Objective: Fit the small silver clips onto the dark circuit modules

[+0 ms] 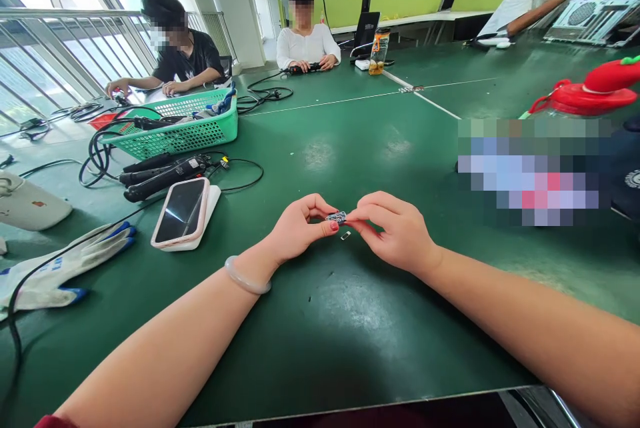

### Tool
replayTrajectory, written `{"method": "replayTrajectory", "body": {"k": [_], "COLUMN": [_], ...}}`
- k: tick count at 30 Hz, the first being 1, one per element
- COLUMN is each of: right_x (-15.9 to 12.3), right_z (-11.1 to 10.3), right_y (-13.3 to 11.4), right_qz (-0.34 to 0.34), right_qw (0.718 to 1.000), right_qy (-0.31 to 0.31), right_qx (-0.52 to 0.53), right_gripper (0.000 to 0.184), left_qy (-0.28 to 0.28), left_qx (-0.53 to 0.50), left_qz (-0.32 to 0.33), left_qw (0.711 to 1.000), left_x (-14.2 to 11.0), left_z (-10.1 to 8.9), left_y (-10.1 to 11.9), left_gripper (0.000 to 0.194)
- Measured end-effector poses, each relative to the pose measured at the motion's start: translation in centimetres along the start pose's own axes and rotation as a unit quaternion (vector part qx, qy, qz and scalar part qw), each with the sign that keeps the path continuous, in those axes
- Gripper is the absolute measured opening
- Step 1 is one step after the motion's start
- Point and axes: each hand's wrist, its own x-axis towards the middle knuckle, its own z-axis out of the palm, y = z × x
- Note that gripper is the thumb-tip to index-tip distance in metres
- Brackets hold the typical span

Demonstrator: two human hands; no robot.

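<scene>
My left hand (pixel 299 227) and my right hand (pixel 395 229) meet over the green table (pixel 350 321), both pinching one small metallic part (pixel 337 217) between thumb and fingertips. A second tiny piece (pixel 345 235) lies on the table just below the held part. A pale bangle (pixel 246 277) sits on my left wrist. What the small part is I cannot make out.
A phone in a pink case (pixel 181 213) lies left of my hands, with white work gloves (pixel 55 268), black tools and cables (pixel 160 175) and a green basket (pixel 175 128) beyond. Three other people sit at the far side. A red-lidded bottle (pixel 585 95) stands at right.
</scene>
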Motion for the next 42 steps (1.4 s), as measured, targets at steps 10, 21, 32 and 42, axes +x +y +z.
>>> {"method": "replayTrajectory", "body": {"k": [10,21,32,42], "right_x": [0.2,0.4,0.4,0.5], "right_z": [0.1,0.2,-0.1,-0.1], "right_y": [0.3,1.6,1.2,2.0], "right_qz": [0.058,0.112,0.053,0.076], "right_qw": [0.997,0.951,0.942,0.955], "right_qy": [-0.042,-0.284,-0.325,-0.288], "right_qx": [0.004,0.045,0.069,-0.008], "right_gripper": [0.018,0.007,0.012,0.011], "left_qy": [0.035,0.073,0.061,0.035], "left_qx": [0.023,0.040,0.070,0.155], "left_qz": [-0.008,-0.031,-0.034,-0.032], "left_qw": [0.999,0.996,0.995,0.987], "left_x": [0.3,0.6,0.6,0.5], "left_z": [0.0,-0.1,-0.1,-0.1], "left_y": [-0.1,-0.7,-0.8,-0.9], "left_gripper": [0.026,0.024,0.025,0.025]}}
